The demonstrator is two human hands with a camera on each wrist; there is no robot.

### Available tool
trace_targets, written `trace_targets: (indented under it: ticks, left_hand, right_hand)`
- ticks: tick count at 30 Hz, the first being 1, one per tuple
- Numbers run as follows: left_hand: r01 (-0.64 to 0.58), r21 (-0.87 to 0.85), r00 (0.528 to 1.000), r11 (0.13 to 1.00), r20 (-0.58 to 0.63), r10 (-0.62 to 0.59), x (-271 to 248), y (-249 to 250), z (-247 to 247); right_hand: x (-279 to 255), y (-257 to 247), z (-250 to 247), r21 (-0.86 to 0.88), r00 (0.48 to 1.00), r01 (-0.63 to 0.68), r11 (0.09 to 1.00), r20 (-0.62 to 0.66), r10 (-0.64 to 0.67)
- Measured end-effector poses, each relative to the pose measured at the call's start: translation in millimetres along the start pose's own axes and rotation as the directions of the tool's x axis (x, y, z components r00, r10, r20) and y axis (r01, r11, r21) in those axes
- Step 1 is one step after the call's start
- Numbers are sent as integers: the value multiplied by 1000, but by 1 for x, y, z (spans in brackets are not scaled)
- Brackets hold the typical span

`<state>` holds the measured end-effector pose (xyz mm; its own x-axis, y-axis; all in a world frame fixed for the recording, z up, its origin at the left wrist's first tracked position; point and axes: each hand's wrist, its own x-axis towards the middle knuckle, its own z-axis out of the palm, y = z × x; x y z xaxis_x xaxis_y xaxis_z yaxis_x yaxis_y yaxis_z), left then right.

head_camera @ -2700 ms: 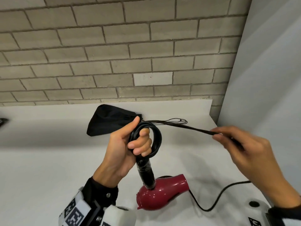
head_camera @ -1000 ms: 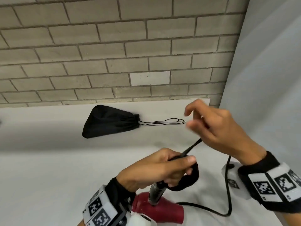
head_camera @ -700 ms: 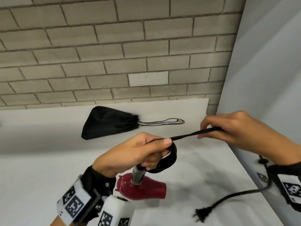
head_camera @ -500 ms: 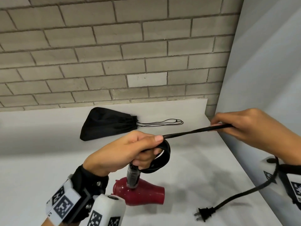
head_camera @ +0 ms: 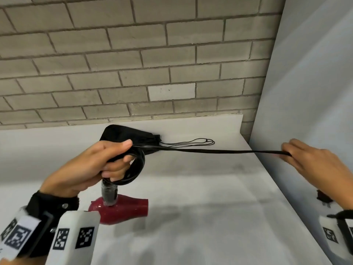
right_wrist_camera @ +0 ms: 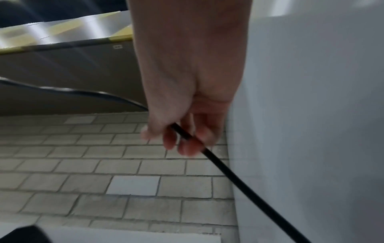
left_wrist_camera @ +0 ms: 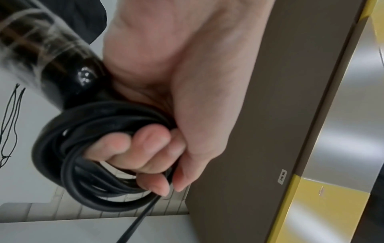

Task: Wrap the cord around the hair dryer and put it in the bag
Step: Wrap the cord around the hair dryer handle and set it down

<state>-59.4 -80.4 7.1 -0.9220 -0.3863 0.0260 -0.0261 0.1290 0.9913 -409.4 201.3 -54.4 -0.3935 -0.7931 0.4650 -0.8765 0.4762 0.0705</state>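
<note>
The red hair dryer [head_camera: 124, 209] hangs body-down over the white table, its black handle [head_camera: 109, 192] pointing up into my left hand [head_camera: 107, 165]. That hand grips the top of the handle [left_wrist_camera: 68, 85] and several black cord loops [left_wrist_camera: 99, 164] coiled around its fingers. From the loops [head_camera: 136, 169] the cord [head_camera: 219, 151] runs taut to the right, where my right hand [head_camera: 301, 155] pinches it near the grey side wall. In the right wrist view the cord [right_wrist_camera: 228, 174] passes between the fingertips [right_wrist_camera: 187, 146]. The black drawstring bag [head_camera: 122, 134] lies flat behind my left hand.
The bag's thin drawstrings [head_camera: 193, 142] trail right across the table [head_camera: 210, 217]. A brick wall [head_camera: 133, 64] closes the back and a grey panel [head_camera: 309, 92] the right side. The cord's plug [head_camera: 324, 197] hangs under my right wrist, near the table's right edge.
My right hand has drawn the cord further right and taut, and the plug has risen off the table. My left hand with the dryer and loops has lifted slightly, in front of the bag.
</note>
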Motion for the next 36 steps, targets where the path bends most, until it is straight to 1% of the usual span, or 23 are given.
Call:
trace_targets:
  ticks: [1,3,5,6,7,8,9,10,11,12,13,15,17,18,20,21,24,27,30,32,35,36]
  left_hand:
    - [-4,-35,1000,999,-7,4,0,-2,0]
    - [-8,-119,1000,993,-19,6,1,-7,1]
    - [5,-151,1000,989,4,-4,3,-12,8]
    - [13,-149,1000,989,25,-9,6,-14,14]
    - [17,-144,999,989,44,-11,9,-16,20]
    - [18,-140,998,990,58,-10,13,-17,26]
    - [19,-140,998,990,66,-10,16,-18,32]
    - [23,-144,998,989,67,-13,19,-18,37]
    - [27,-148,998,989,65,-18,22,-18,42]
    - [28,-153,998,988,62,-19,25,-17,47]
    - [26,-159,998,987,63,-17,28,-17,52]
    - [22,-176,997,984,75,-9,33,-15,63]
    - [11,-208,995,978,95,9,37,-14,73]
    - [0,-224,994,975,104,23,39,-14,76]
    - [-21,-241,993,970,107,48,40,-14,81]
    - [-23,-248,994,969,102,50,40,-15,82]
    - [-14,-244,995,970,88,37,42,-19,87]
    - [-15,-196,995,981,98,34,41,-24,91]
    - [-33,-153,992,988,113,51,41,-25,92]
    - [-32,-162,993,986,109,50,41,-26,94]
    - [-24,-214,996,977,74,41,43,-26,97]
    - [-26,-232,997,972,64,42,44,-26,99]
  right_hand:
    - [-5,11,7,17,999,-33,999,29,33]
    - [-14,29,14,62,982,-138,988,142,128]
    - [-16,29,14,120,929,-266,957,297,221]
    - [-17,23,11,101,884,-300,948,402,237]
    - [-17,18,11,35,855,-250,968,478,203]
    - [-14,13,9,-45,788,-193,980,589,182]
    - [-12,8,6,-69,712,-144,987,686,152]
    - [-11,0,-4,49,675,-132,990,736,54]
    - [-7,-12,-17,244,712,-148,958,699,-68]
    - [-1,-30,-35,419,759,-166,893,632,-156]
    - [4,-52,-49,565,808,-145,813,541,-232]
    - [14,-97,-64,745,859,-80,663,389,-334]
    - [23,-138,-59,823,895,-28,567,273,-353]
    - [26,-154,-56,850,904,-23,526,242,-352]
    - [29,-173,-47,902,924,-79,425,227,-309]
    - [30,-178,-42,914,929,-108,392,233,-288]
    - [33,-178,-27,908,944,-112,403,224,-243]
    - [32,-173,-19,926,945,-122,357,219,-242]
    - [31,-169,-19,927,949,-114,358,208,-237]
    - [29,-168,-20,915,956,-94,391,192,-219]
    - [26,-170,-23,876,967,-16,482,136,-215]
    - [24,-171,-23,867,968,-1,499,126,-215]
